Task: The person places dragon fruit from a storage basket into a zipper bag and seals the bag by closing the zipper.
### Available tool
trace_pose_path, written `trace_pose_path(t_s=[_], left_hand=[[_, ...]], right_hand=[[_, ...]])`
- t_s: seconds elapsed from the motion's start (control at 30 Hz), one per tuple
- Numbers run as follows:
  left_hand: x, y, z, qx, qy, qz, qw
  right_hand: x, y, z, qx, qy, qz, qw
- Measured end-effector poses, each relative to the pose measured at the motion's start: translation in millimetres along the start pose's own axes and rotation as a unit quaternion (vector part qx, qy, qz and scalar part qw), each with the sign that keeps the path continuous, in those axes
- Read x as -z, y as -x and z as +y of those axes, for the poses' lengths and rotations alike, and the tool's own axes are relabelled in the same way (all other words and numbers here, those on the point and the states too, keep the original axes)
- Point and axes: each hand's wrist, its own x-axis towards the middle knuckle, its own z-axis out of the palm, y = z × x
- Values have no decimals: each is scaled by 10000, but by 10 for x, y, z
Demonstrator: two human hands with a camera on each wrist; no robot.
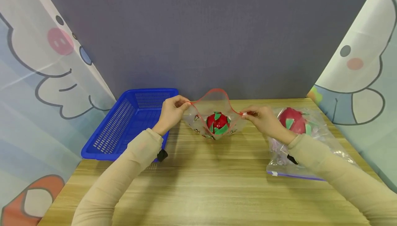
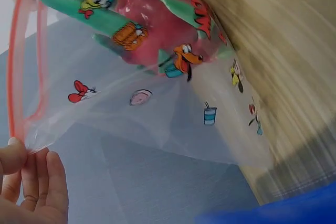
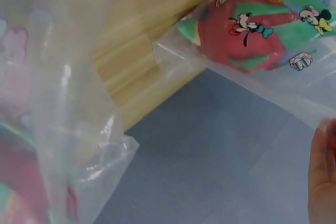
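Note:
A clear zip bag [image 2: 110, 114] with cartoon prints and a red zip edge stands on the table, its mouth spread wide. Inside it lies a red and green dragon fruit [image 1: 218, 122]. My left hand [image 1: 174, 111] pinches the left end of the red edge between thumb and fingers. At the other end, by the white slider, my right hand [image 1: 263, 120] pinches the edge. In the left wrist view the dragon fruit [image 2: 157, 22] shows through the printed plastic, with long green leaf tips near the mouth.
A blue perforated basket [image 1: 124, 126] stands at the left. On the right lies a second clear bag [image 1: 322, 143] with a purple zip, holding another dragon fruit [image 1: 293, 119], partly behind my right forearm. A grey panel [image 1: 211, 39] rises behind the wooden table [image 1: 211, 184].

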Motion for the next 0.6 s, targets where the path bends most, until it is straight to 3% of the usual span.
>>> trace_pose_path(t_s=[0.33,0.6], left_hand=[[73,-105,36,505,321,173,9981],[135,-296,30,970,855,416,9907]], right_hand=[[206,-167,46,-313,309,549,9975],[395,-336,108,-940,349,735,9922]])
